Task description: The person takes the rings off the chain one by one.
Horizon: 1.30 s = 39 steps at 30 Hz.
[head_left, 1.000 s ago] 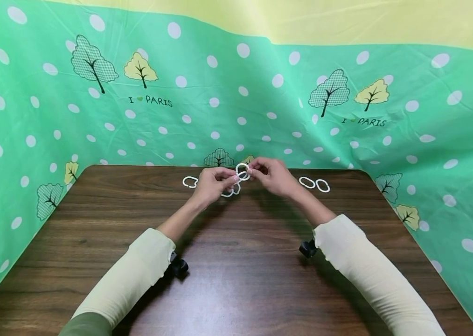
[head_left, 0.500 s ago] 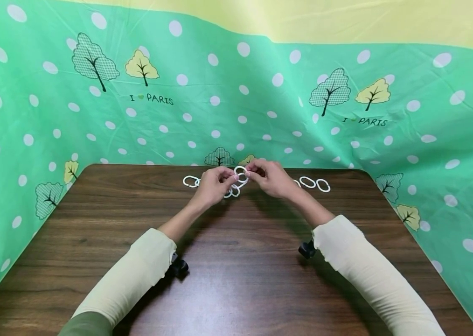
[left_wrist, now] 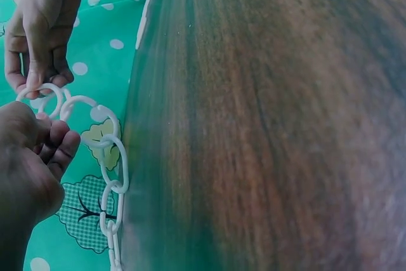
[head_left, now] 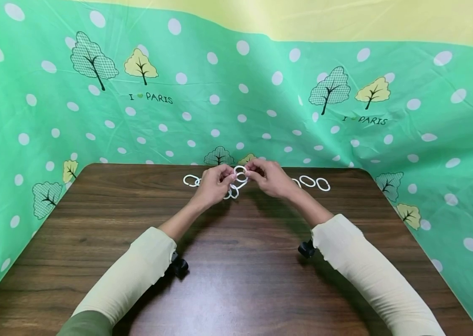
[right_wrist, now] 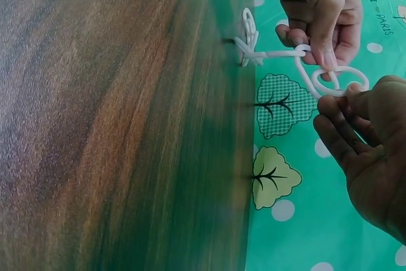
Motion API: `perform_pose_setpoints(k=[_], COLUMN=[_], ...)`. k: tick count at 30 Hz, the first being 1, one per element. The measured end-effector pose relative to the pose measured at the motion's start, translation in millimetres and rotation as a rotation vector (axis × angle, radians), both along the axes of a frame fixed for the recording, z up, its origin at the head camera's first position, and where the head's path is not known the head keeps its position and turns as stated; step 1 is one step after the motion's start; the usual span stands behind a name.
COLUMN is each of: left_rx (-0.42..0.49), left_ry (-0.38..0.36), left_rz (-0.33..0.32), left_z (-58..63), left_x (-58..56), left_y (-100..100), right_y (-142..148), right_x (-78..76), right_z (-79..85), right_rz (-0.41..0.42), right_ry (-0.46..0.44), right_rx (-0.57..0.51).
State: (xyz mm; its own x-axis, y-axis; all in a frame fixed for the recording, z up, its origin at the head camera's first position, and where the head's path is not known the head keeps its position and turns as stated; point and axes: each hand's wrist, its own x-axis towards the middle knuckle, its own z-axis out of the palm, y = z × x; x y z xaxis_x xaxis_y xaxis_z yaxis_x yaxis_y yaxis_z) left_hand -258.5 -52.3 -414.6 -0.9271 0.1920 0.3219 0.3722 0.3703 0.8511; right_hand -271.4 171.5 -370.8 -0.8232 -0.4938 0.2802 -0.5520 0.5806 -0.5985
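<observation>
Between my hands hangs a white plastic chain link (head_left: 239, 167), overlapping another white link. My left hand (head_left: 213, 185) pinches at the left side of these links with thumb and fingertips. My right hand (head_left: 271, 178) pinches the upper link from the right. In the left wrist view, a chain of white links (left_wrist: 125, 169) runs down from the fingers of my left hand (left_wrist: 28, 163) along the table edge. From the right wrist view, the two links cross between both thumbs; whether the upper one is hooked through cannot be told.
Part of the chain (head_left: 190, 180) lies left of my left hand on the dark wooden table (head_left: 236, 280). White links (head_left: 307, 181) lie right of my right hand, one partly hidden by the forearm. A green dotted cloth (head_left: 219, 116) stands behind the table's far edge.
The upper link has shifted slightly left in my fingers, and the lower links hang a little differently. My right hand has moved slightly left, and a link shows beside the right forearm.
</observation>
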Motion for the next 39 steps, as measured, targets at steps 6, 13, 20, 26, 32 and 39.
perform_pose_setpoints(k=[6, 13, 20, 26, 32, 39], left_rx=[0.072, 0.113, 0.126, 0.147, 0.161, 0.21], left_ry=[-0.076, -0.161, -0.217, -0.242, -0.255, -0.286], left_rz=[-0.063, -0.112, -0.161, -0.185, -0.196, -0.219], left_z=[1.0, 2.1, 4.4, 5.3, 3.9, 1.4], left_x=[-1.2, -3.0, -3.8, -4.4, -5.6, -7.7], left_y=[-1.7, -3.7, -4.1, -4.8, -5.6, -6.3], right_y=[1.2, 2.1, 2.6, 3.7, 4.0, 4.4], right_x=[-1.2, -1.7, -2.6, -4.0, -4.3, -6.5], right_z=[-0.2, 0.7, -0.2, -1.9, -3.6, -7.8], right_rz=[0.004, 0.01, 0.022, 0.023, 0.026, 0.037], right_ry=[0.012, 0.034, 0.069, 0.088, 0.1, 0.142], right_rx=[0.006, 0.021, 0.02, 0.02, 0.0, -0.02])
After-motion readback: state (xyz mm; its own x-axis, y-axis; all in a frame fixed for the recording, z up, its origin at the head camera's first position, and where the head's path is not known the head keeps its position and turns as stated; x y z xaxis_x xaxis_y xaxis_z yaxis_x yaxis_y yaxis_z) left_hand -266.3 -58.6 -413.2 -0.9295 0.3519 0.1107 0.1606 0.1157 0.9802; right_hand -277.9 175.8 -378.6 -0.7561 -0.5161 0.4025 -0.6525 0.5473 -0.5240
